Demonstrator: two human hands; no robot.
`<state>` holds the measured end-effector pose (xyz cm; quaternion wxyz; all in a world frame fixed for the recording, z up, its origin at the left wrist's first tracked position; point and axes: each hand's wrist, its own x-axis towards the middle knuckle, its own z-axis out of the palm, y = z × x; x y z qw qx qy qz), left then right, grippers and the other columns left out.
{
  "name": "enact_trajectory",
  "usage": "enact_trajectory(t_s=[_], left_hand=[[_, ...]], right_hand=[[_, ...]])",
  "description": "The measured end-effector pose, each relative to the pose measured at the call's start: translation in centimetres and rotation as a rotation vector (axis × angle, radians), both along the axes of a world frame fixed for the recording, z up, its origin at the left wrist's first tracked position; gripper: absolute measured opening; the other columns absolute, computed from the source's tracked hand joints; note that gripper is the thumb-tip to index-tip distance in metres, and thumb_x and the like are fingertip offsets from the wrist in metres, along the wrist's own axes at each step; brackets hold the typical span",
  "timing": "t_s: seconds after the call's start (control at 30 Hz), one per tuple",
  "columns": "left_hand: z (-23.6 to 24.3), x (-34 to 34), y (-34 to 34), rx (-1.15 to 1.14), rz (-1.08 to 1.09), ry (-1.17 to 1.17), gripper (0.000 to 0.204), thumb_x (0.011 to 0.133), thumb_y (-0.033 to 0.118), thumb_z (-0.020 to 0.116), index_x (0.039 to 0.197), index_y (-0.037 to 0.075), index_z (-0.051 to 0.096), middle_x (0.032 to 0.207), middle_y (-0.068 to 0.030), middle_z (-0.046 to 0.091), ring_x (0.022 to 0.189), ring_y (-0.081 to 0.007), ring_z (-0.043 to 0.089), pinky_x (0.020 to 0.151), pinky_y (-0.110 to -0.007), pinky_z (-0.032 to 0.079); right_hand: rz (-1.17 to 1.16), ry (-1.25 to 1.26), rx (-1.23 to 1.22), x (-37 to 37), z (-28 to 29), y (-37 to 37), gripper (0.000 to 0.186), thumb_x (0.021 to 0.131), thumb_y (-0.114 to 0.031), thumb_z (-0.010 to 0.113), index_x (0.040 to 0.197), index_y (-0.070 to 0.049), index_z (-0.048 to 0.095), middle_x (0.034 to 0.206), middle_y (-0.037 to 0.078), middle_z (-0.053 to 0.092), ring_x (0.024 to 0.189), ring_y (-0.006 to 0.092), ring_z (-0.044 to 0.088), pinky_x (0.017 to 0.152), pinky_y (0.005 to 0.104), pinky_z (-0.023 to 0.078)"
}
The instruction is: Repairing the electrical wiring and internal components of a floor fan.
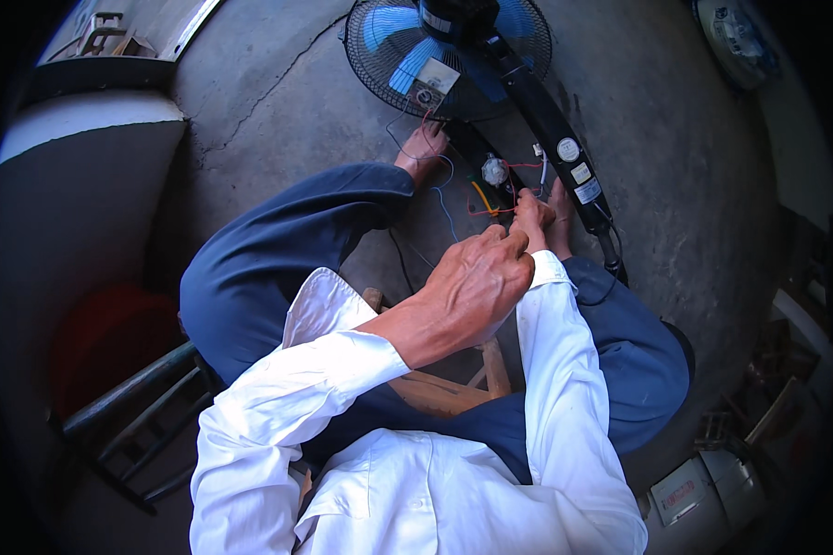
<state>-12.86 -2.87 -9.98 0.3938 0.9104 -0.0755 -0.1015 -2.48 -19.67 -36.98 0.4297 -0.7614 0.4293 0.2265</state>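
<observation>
My left hand is closed, knuckles up, in front of my right wrist. What its curled fingers grip, if anything, is hidden. Beyond it, my right hand is also closed, low beside the opened black base part of an electric fan. Thin red wires and a yellow piece lie by its fingertips; I cannot make out what they pinch. A round whitish part sits in the opened section. The fan's black pole slants past on the right, below its blue-bladed head.
A small box-shaped part with wires rests against the fan grille. My bare feet flank the opened part. Beneath me is a wooden stool. A dark rail frame stands at left, a white box at lower right.
</observation>
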Motion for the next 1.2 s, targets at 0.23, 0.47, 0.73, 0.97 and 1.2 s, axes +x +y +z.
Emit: enact_trajectory(t_s=[0.23, 0.47, 0.73, 0.97, 1.2], left_hand=[[0.2, -0.1, 0.4, -0.002, -0.008, 0.026, 0.021, 0.072, 0.002, 0.068, 0.093, -0.004, 0.068, 0.093, -0.0156, 0.059, 0.087, -0.0279, 0.058, 0.071, -0.037, 0.053], [0.2, 0.0, 0.3, 0.008, -0.020, 0.044, 0.021, 0.072, 0.002, 0.069, 0.092, -0.004, 0.068, 0.094, -0.0157, 0.059, 0.088, -0.0281, 0.058, 0.070, -0.038, 0.054], [0.2, -0.2, 0.4, 0.008, -0.011, 0.036, 0.020, 0.073, 0.002, 0.068, 0.092, -0.005, 0.068, 0.094, -0.0163, 0.058, 0.088, -0.0286, 0.058, 0.071, -0.038, 0.054], [0.7, 0.0, 0.1, -0.015, -0.055, 0.062, 0.022, 0.076, 0.000, 0.063, 0.097, -0.005, 0.067, 0.097, -0.0162, 0.058, 0.093, -0.0305, 0.058, 0.074, -0.038, 0.053], [0.9, 0.0, -0.5, -0.020, -0.079, 0.069, 0.018, 0.080, -0.001, 0.065, 0.097, -0.005, 0.066, 0.101, -0.0159, 0.059, 0.094, -0.0297, 0.058, 0.076, -0.037, 0.053]], right_hand=[[-0.016, -0.011, 0.003, -0.3, 2.6, 1.4, 0.037, 0.078, -0.012, 0.068, 0.105, 0.014, 0.066, 0.111, 0.024, 0.069, 0.099, 0.0303, 0.068, 0.084, 0.0383, 0.052], [0.009, 0.017, -0.011, 0.0, 3.8, 1.8, 0.037, 0.079, -0.012, 0.068, 0.107, 0.013, 0.066, 0.112, 0.023, 0.068, 0.100, 0.0295, 0.068, 0.084, 0.0375, 0.052], [0.046, 0.063, -0.023, 0.0, 4.5, 2.6, 0.036, 0.081, -0.012, 0.067, 0.109, 0.011, 0.066, 0.113, 0.022, 0.068, 0.101, 0.0284, 0.068, 0.084, 0.0364, 0.052], [0.498, -0.242, 0.039, -2.3, -1.4, -3.7, 0.018, 0.091, -0.019, 0.064, 0.103, -0.005, 0.063, 0.088, 0.008, 0.066, 0.078, 0.0207, 0.064, 0.071, 0.0334, 0.051], [0.134, -0.290, 0.073, -3.8, -0.9, -5.0, 0.028, 0.096, -0.025, 0.055, 0.112, -0.006, 0.067, 0.097, 0.012, 0.067, 0.089, 0.0234, 0.064, 0.078, 0.0323, 0.049]])
